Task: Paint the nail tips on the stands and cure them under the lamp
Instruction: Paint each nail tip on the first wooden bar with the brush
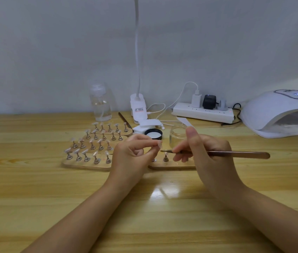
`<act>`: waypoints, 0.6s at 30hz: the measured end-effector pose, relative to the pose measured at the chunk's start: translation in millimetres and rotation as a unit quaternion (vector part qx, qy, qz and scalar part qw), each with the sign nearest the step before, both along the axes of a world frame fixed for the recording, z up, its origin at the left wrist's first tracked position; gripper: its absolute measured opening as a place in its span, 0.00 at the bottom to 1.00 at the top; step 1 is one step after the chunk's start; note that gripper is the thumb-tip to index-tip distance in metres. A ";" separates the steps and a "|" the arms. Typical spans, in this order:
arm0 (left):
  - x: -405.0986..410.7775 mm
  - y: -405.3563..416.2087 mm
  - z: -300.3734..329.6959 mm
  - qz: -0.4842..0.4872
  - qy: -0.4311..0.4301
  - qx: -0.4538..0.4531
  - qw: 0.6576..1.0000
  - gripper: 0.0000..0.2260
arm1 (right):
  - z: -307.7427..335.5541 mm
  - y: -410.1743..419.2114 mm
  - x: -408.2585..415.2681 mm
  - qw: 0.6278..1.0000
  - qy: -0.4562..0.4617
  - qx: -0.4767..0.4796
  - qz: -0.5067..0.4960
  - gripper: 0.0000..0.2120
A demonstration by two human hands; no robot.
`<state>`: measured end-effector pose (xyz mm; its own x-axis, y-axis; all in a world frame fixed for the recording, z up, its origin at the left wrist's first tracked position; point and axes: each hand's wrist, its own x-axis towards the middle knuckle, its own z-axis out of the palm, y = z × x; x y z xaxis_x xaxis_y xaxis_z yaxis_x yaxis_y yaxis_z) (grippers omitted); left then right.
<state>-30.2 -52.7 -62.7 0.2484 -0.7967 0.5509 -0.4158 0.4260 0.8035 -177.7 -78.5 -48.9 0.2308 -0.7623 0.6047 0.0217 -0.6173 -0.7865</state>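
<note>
My left hand [134, 154] pinches a small nail tip [160, 143] between thumb and fingertips, raised above the table. My right hand [203, 152] grips a brown brush [235, 154], its fine tip pointing left just below the held nail tip. Under my hands lies a wooden board [171, 166] with one metal stand [165, 157] in view; the rest is hidden. To the left, several wooden boards [88, 166] carry rows of metal stands [87, 156] topped with pale nail tips. The white curing lamp [279, 114] sits at the far right, its display lit.
An open glass jar [178, 134] and its black lid [153, 134] stand behind my hands. Further back are a clear bottle [101, 103], a white clip lamp [139, 108], a power strip [203, 112] with plugs and cables, and a second brush [124, 120].
</note>
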 end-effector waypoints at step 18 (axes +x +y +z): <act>0.8 -2.3 -1.5 0.010 0.015 0.007 1.000 0.10 | 0.7 -3.7 -5.6 0.999 0.011 -0.025 -0.038 0.21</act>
<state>-29.5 -55.0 -64.2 0.2800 -0.7995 0.5315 -0.4003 0.4060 0.8216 -183.3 -82.2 -48.2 0.1861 -0.7470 0.6382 -0.0437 -0.6552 -0.7542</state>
